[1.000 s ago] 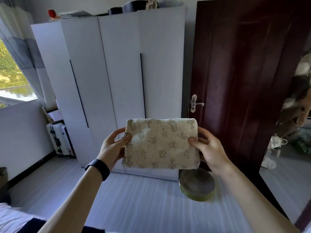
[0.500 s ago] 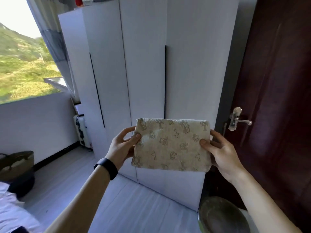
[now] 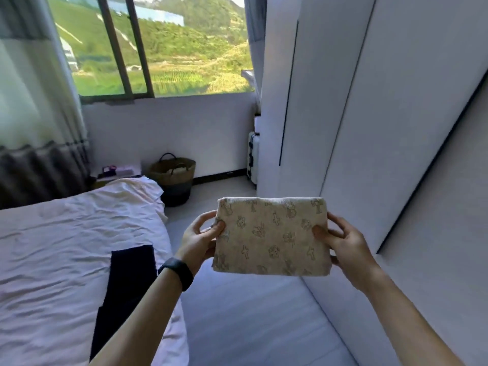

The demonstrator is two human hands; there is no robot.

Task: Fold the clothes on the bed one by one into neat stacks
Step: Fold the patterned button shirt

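Observation:
A folded beige cloth with a small printed pattern [image 3: 272, 236] is held up in the air over the floor, between bed and wardrobe. My left hand [image 3: 200, 239] pinches its left edge, thumb in front. My right hand [image 3: 343, 244] pinches its right edge the same way. The bed [image 3: 52, 247] with a white sheet fills the left side. A dark navy garment [image 3: 126, 281] lies flat near the bed's right edge, partly hidden by my left forearm.
A white wardrobe [image 3: 369, 128] runs along the right. A woven basket [image 3: 174, 178] stands on the floor past the bed's far corner, and a white suitcase [image 3: 253, 157] stands beside the wardrobe. A window [image 3: 158, 48] with curtains is ahead.
My view has swung left from the door and wardrobe to the bed and window. Both hands keep the same hold on the folded cloth.

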